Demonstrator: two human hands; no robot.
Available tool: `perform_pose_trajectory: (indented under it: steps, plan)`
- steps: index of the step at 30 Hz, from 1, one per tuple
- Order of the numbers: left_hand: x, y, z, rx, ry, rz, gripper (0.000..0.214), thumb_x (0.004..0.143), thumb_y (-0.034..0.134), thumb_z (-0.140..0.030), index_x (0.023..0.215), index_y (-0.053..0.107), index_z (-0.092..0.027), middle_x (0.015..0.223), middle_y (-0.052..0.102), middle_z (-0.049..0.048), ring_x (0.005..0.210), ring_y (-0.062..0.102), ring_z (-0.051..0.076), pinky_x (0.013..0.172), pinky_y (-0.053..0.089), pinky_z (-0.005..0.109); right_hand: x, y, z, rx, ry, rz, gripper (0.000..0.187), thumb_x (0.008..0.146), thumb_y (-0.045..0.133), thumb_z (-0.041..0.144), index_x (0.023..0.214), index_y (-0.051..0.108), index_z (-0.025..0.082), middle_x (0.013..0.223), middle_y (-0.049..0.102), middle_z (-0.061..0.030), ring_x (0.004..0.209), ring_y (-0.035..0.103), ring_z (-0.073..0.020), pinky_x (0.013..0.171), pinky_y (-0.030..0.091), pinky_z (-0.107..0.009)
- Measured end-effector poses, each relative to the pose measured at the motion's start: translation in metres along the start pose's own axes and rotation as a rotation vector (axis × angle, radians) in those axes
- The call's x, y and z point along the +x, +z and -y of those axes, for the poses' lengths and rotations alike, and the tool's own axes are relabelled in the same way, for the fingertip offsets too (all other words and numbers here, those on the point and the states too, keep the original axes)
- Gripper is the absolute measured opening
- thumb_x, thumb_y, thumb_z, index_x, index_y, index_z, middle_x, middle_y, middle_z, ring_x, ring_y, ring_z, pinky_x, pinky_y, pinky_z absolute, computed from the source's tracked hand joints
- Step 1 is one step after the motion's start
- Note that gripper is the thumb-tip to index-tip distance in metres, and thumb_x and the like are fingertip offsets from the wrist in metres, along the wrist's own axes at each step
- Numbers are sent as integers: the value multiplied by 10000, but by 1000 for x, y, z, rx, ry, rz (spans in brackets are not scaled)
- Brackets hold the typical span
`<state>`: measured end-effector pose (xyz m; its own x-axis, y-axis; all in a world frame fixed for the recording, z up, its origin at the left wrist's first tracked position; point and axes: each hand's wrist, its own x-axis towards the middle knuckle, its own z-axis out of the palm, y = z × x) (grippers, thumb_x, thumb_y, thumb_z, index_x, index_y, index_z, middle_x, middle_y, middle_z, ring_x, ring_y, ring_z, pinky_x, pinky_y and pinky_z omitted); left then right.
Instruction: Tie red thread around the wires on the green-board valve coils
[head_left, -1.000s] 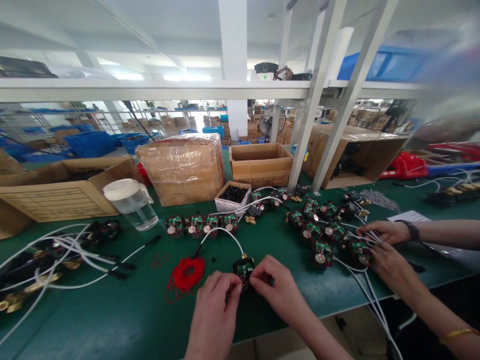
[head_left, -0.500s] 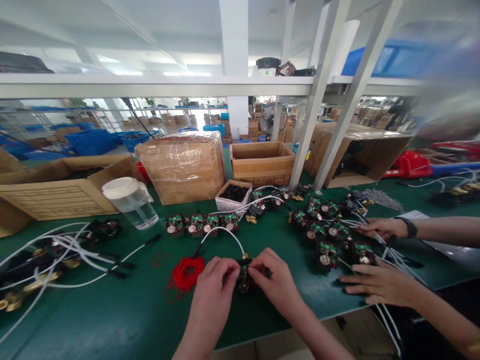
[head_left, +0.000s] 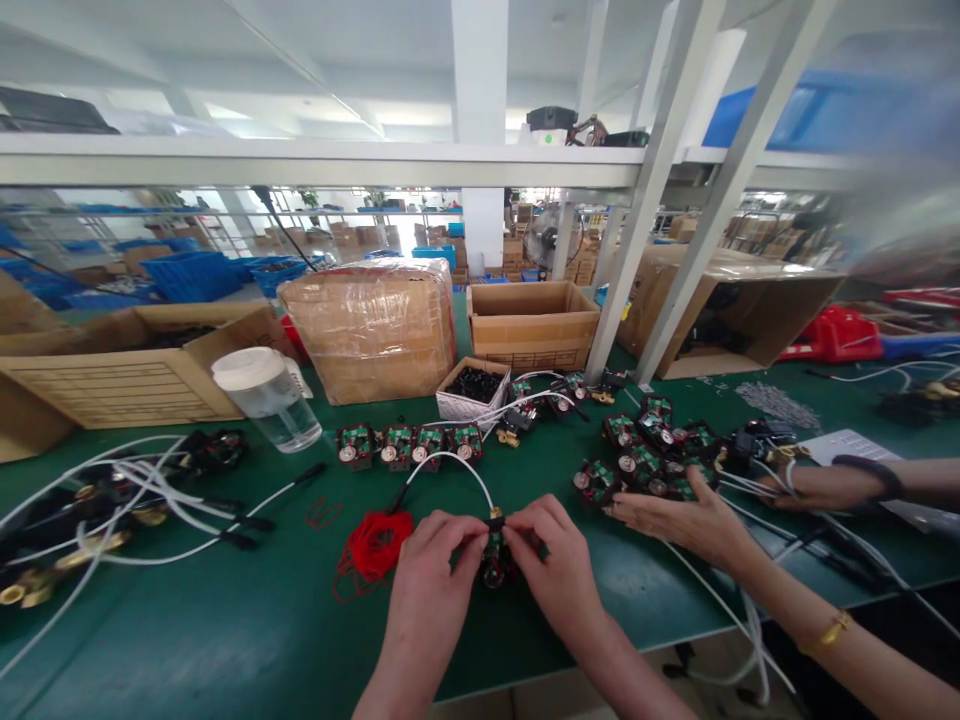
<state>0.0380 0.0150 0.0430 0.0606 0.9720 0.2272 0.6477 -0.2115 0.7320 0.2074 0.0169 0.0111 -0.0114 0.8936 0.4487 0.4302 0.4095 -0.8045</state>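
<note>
On the near edge of the green worktable lies a small circuit-board unit (head_left: 493,573) with a brass fitting, a black top piece and a round part at its front. A white cable (head_left: 457,462) arches out of its top to a black plug. From the left, my left hand (head_left: 442,560) pinches at the unit's upper edge, thumb and forefinger together. Opposite it, my right hand (head_left: 553,555) is closed on the right upper side. The fingers partly cover the unit, so what exactly lies between their tips is hard to make out. A tangle of red thin wire (head_left: 379,545) sits beside my left hand.
Several similar units (head_left: 397,447) stand in a row behind. A co-worker's hand (head_left: 686,515) touches a cluster of units (head_left: 637,460) at right. White-cabled parts (head_left: 135,500) lie left, near a cup (head_left: 270,400). Cardboard boxes (head_left: 367,330) and shelf posts (head_left: 630,220) stand behind.
The view has shifted slightly. My hands have drawn a little closer together over the unit. The co-worker's nearer hand has moved left and up to the cluster, pushing units together.
</note>
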Motion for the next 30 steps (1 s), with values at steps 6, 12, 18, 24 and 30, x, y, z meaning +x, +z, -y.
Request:
perform_pose_trajectory:
  steps: [6, 12, 18, 24, 30]
  plan:
    - [-1, 3, 3, 17, -23, -15, 124, 885, 602, -295, 850, 713, -253, 856, 677, 12, 850, 654, 225, 810, 481, 368, -1, 2, -2, -18, -40, -14, 121, 923, 604, 127, 858, 642, 221, 851, 568, -12, 741, 561, -156, 665, 458, -257]
    - [1, 4, 2, 12, -42, -16, 113, 866, 598, -285, 847, 703, -251, 847, 666, 12, 833, 649, 221, 805, 487, 369, 0, 3, -2, -45, -11, -19, 105, 919, 578, 140, 872, 620, 225, 851, 553, -9, 685, 536, -151, 624, 447, -267]
    - [3, 5, 2, -102, -114, 1, 122, 843, 572, -298, 838, 677, -237, 819, 643, 7, 782, 646, 202, 749, 505, 338, 2, 2, -2, 13, 82, 10, 100, 876, 590, 131, 894, 627, 222, 847, 543, 0, 663, 535, -145, 601, 443, -268]
    - [5, 2, 6, -234, -212, 64, 157, 820, 596, -353, 854, 682, -226, 857, 674, 19, 832, 661, 215, 789, 518, 350, 1, 0, -7, 93, 155, 60, 109, 862, 594, 145, 923, 632, 227, 846, 552, 9, 686, 542, -147, 610, 447, -266]
    - [4, -3, 6, -274, -223, 93, 189, 831, 591, -362, 905, 703, -229, 914, 699, 25, 890, 672, 218, 835, 523, 356, 1, -3, -7, 140, 143, 67, 136, 866, 566, 145, 949, 641, 223, 837, 556, 7, 692, 547, -145, 619, 460, -262]
